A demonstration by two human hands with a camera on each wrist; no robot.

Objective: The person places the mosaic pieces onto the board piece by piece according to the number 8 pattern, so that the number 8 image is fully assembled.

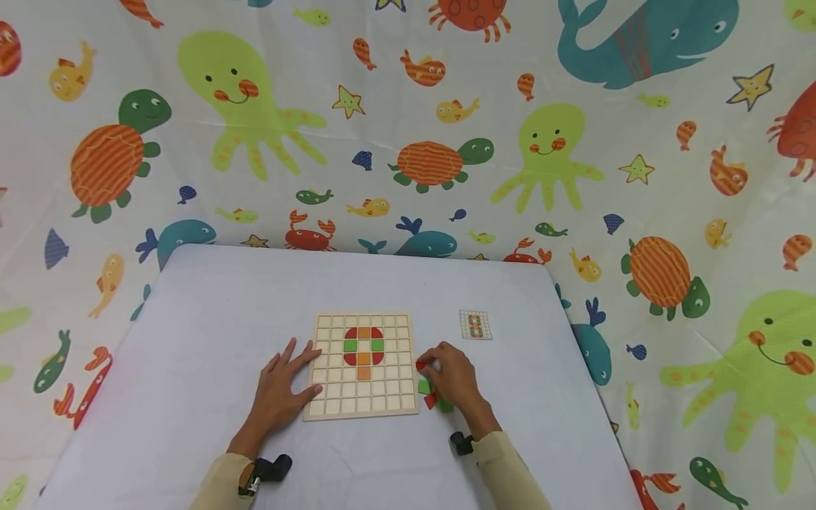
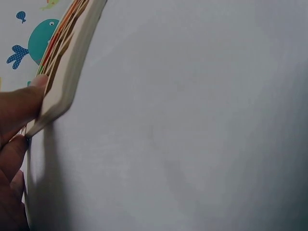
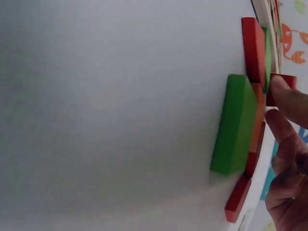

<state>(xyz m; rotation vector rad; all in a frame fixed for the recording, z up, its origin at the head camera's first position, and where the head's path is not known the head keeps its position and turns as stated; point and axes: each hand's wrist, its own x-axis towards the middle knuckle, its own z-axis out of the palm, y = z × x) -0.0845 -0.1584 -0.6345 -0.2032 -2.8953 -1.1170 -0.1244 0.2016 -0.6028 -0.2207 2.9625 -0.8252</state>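
Observation:
A wooden grid board (image 1: 390, 407) lies on the table, with red, orange and green tiles set in its upper middle cells. My left hand (image 1: 278, 392) rests at the board's left edge, fingers spread, its thumb (image 2: 39, 81) on the rim. Just off the right edge, my right hand (image 1: 451, 375) pinches a red tile (image 3: 288, 81) between thumb and finger. Below that hand lie loose tiles: a green block (image 3: 233, 127), a red tile (image 3: 252, 45) and several others, partly hidden by the hand in the head view.
A small card (image 1: 484, 326) printed with a coloured grid pattern lies to the right, beyond the right hand. The white table (image 1: 357, 467) ends at the back against a hanging cloth (image 1: 382, 92) printed with sea animals.

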